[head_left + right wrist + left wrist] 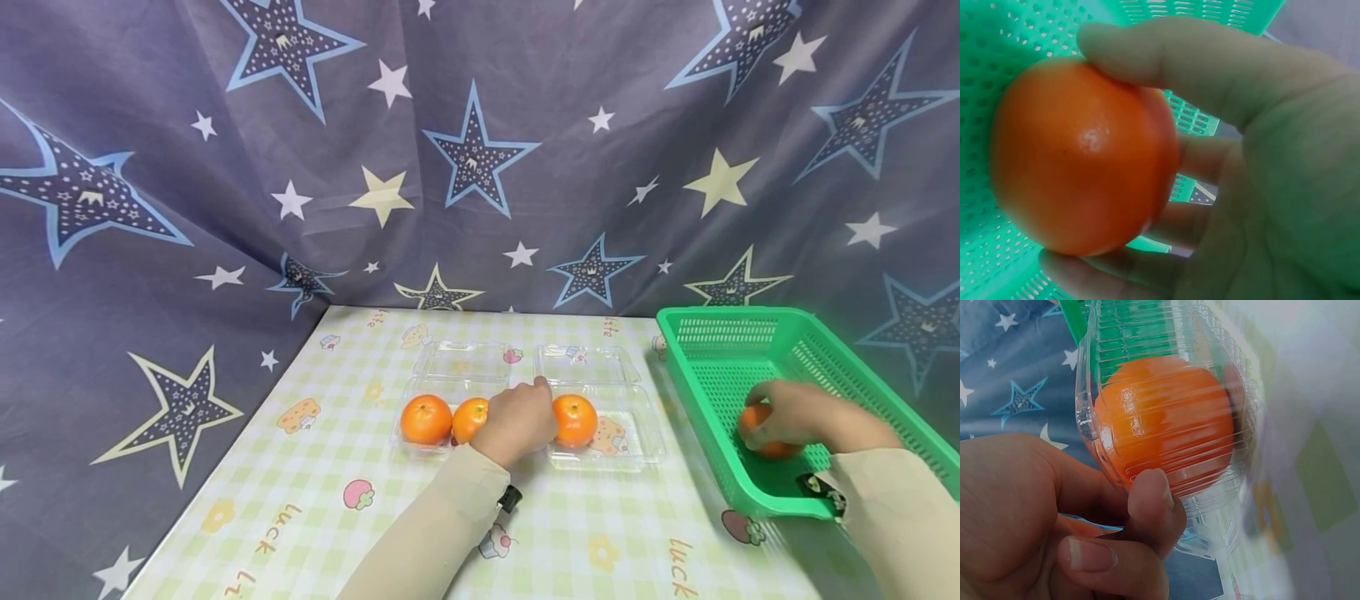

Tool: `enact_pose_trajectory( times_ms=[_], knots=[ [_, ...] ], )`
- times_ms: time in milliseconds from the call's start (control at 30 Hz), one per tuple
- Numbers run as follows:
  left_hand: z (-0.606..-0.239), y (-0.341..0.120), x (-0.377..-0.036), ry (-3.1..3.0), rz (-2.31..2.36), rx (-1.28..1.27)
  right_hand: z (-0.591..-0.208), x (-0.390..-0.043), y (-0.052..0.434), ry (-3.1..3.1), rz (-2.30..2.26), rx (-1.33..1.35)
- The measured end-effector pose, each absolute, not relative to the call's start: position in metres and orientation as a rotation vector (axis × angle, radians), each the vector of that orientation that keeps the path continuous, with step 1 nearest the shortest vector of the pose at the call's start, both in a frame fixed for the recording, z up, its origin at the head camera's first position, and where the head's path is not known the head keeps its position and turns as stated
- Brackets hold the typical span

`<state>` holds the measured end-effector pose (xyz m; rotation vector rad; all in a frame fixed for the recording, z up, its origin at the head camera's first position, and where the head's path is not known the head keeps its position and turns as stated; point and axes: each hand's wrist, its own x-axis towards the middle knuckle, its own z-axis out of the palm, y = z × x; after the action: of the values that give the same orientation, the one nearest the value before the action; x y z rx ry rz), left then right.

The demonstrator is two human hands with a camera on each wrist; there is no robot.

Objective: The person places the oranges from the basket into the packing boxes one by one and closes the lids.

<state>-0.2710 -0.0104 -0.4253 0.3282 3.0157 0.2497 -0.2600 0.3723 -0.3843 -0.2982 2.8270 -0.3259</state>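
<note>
Two clear plastic clamshell containers stand side by side on the table with their lids folded back. In the left container (pixel 431 385) sit two oranges, one orange (pixel 426 419) in full sight and another orange (pixel 468 418) partly behind my left hand (pixel 522 421). That hand pinches the near left side of the right container (pixel 648 433), close by the single orange (pixel 575 420) in it; the left wrist view shows this orange (pixel 1163 419) through the ribbed wall. Inside the green basket, my right hand (pixel 798 417) grips an orange (pixel 1085 156), thumb and fingers spread round it.
The green plastic basket (pixel 693 425) with perforated walls stands at the table's right. A checked, printed cloth (pixel 300 467) covers the table. A dark curtain with stars (pixel 480 250) hangs behind and along the left side.
</note>
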Motion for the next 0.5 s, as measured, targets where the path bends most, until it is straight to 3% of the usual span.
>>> enact_pose_trajectory(
  times_ms=[500],
  knots=[
    [-0.4258,-0.0099,-0.2713,3.011,0.249,0.325,-0.3866,-0.2608,0.3722,2.800,-0.305,-0.276]
  ],
)
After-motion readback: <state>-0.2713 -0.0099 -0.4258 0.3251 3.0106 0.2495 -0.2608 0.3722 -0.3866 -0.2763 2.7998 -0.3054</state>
